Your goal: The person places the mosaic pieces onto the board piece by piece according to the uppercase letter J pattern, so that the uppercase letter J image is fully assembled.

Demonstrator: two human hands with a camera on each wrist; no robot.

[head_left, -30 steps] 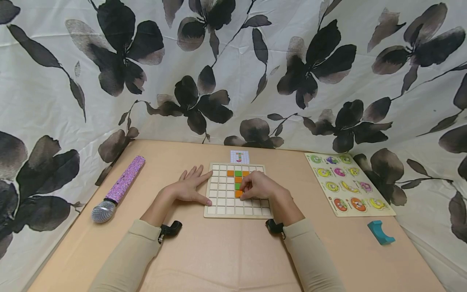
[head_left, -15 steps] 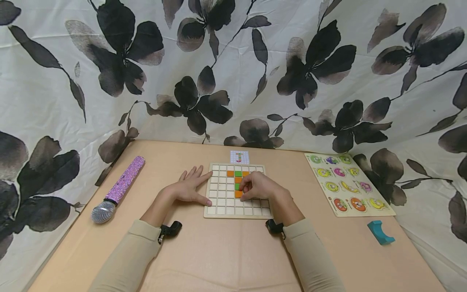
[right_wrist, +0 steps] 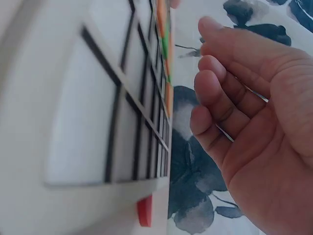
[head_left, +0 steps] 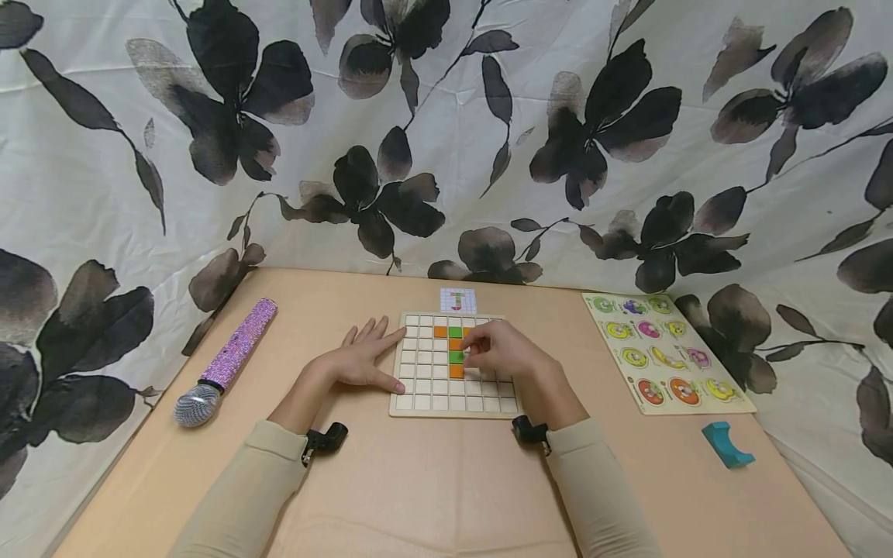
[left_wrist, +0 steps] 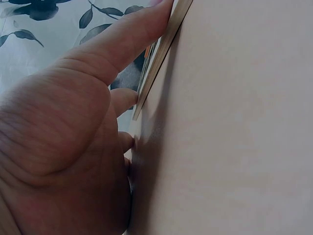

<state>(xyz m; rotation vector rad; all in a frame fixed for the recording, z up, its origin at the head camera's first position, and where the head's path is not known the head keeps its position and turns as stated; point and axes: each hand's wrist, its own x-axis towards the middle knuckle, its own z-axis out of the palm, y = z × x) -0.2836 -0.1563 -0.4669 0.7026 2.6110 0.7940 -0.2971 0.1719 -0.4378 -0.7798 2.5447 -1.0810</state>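
Observation:
A white-squared grid board point(head_left: 418, 403) with a pale wooden edge lies mid-table. Orange and green squares point(head_left: 456, 357) form a T on it, partly covered by my right hand. My left hand point(head_left: 356, 363) is spread at the board's left side, index finger and thumb touching its edge; the left wrist view shows the thumb point(left_wrist: 122, 44) straight against the wooden edge point(left_wrist: 164, 58). Over the board's right half, my right hand point(head_left: 505, 349) hovers with fingers bent. In the right wrist view its fingers point(right_wrist: 208, 88) curl loosely, apart from the board point(right_wrist: 78, 122), with nothing seen between them.
A small card point(head_left: 458, 300) with a T pattern lies behind the board. On the left is a glittery purple microphone point(head_left: 237, 349); on the right lie a fruit-picture board point(head_left: 659, 353) and a teal curved block point(head_left: 729, 445). Something red point(right_wrist: 145, 210) shows beneath the board's edge.
My right hand has lifted off the coloured squares and shifted slightly right, uncovering more of the lower green and orange squares. My left hand stays where it was.

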